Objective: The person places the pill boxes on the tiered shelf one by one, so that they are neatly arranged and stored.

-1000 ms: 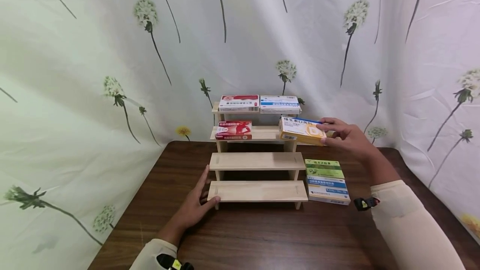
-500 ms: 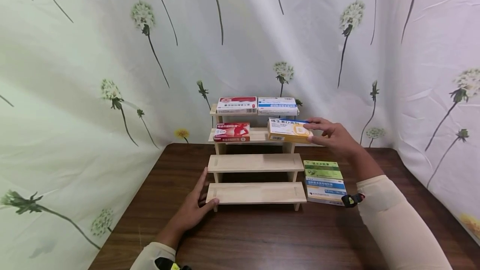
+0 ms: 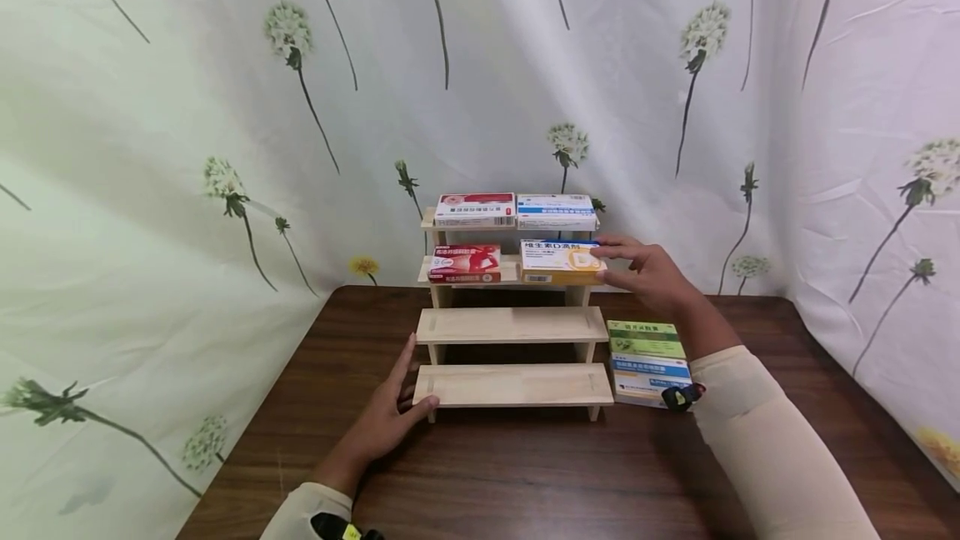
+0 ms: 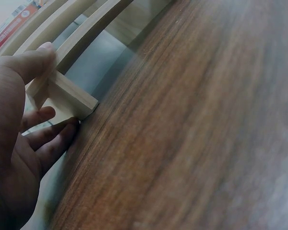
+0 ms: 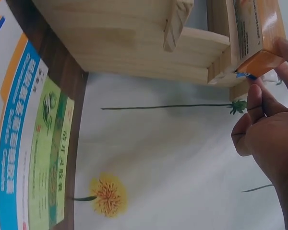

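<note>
- At the left, our view shows the left hand [image 3: 378,419] resting against the wooden stand [image 3: 513,386]; its thumb lies on the lowest board, and the other fingers are spread loosely beside it.
- The stand has four boards, like steps, on a brown table [image 3: 480,482]. Each of the two upper boards carries two boxes.
- On the second board from the top, at left, lies a red box [image 3: 464,263]; as far as we can read, it says 布洛芬缓释胶囊.
- Above it, on the top board, is a red-and-white box [image 3: 475,209], with a line of Chinese which is too small for us to read surely.
- Just beside this one, to the right, is a blue-and-white box [image 3: 557,212]; its writing is also too small.
- Below it, on the right part of the second board, we find the vitamin box [image 3: 558,261], white and yellow-orange, marked 维生素D滴剂 and a big D. Between it and the red box a strip of board shows.
- The right hand [image 3: 651,277] pinches its right end between thumb and fingers.
- Right of the stand, on the table, lies a green box [image 3: 647,340]; we read 开灵胶囊, the character before it being unclear.
- In front of the green box lies a blue-banded box [image 3: 643,369], with what looks like "Capsules" in Latin letters.
</note>
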The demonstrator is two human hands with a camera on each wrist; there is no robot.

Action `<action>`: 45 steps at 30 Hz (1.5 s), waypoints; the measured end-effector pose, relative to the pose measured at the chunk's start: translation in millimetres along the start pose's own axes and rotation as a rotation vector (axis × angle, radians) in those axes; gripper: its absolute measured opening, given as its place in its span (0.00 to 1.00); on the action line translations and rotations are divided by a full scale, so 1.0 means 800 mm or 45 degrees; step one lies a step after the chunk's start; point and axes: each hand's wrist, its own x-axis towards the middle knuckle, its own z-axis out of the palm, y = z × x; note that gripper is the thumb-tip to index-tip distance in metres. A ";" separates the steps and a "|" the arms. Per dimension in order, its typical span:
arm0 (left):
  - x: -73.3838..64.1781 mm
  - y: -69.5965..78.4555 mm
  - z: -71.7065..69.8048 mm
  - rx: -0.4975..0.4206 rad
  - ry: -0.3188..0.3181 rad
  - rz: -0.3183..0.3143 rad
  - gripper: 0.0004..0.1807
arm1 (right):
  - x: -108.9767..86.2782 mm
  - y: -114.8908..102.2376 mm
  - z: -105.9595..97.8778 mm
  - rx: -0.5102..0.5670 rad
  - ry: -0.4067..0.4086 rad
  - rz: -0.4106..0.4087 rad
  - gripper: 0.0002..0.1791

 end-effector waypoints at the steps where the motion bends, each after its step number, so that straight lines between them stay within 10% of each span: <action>1: 0.000 0.000 0.000 0.004 -0.003 -0.001 0.56 | 0.000 -0.001 0.001 0.005 0.004 0.005 0.25; 45: 0.000 -0.002 0.001 0.006 0.008 0.037 0.56 | 0.010 0.001 0.019 0.271 0.080 0.194 0.26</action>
